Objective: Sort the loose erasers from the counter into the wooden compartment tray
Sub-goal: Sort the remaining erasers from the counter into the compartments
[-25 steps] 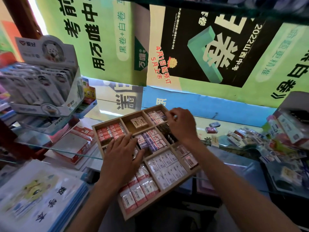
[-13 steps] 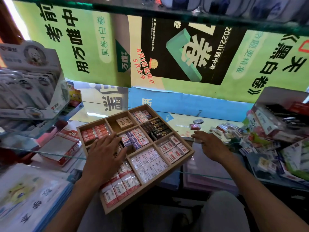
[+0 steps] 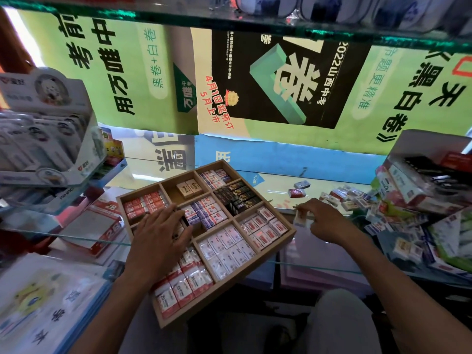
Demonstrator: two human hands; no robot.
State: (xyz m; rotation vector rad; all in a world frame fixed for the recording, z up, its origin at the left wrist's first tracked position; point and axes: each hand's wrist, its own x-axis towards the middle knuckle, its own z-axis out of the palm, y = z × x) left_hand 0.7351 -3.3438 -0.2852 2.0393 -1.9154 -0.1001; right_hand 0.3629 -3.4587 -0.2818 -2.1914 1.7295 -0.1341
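Head view: right hand point(image 3: 325, 221) pinches an eraser point(image 3: 299, 220) just beside the tray point(image 3: 288, 238) edge; left hand point(image 3: 161, 233) lies flat on the tray.

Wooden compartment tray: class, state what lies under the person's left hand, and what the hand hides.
The left hand rests flat on the square wooden compartment tray, over its middle-left compartment. Small white erasers peek out beside its fingers; the rest of that compartment is covered.

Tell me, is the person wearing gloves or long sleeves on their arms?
No. The left hand and right hand are both bare, with no gloves, rings, watch or bracelets showing. Both forearms are uncovered all the way to the picture's bottom edge, so no sleeve is seen.
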